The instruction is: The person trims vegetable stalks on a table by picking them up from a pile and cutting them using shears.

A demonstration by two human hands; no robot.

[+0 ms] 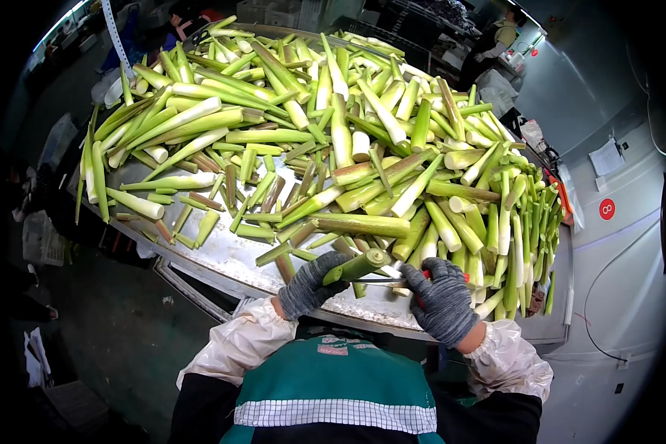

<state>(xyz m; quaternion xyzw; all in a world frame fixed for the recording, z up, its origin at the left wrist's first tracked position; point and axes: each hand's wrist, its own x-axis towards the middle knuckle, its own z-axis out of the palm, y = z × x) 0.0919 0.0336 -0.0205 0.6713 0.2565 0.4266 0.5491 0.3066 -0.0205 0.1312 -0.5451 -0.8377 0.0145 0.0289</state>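
A thick green stalk (357,267) is held in my left hand (312,284), which wears a grey knit glove, at the table's front edge. My right hand (442,302), gloved the same way, is closed around the red handle of a knife (381,280). The blade points left and lies just below the stalk; whether it touches is hard to tell. Beyond both hands, a large heap of green and white stalks (340,140) covers much of the metal table (237,259). Short cut pieces (255,231) lie in front of the heap.
At the upper right stands another person (496,44) beside a work surface. Stacked crates (281,15) are at the back. On the left floor sits a pale crate (44,237). A wall with a red round sign (607,209) is on the right.
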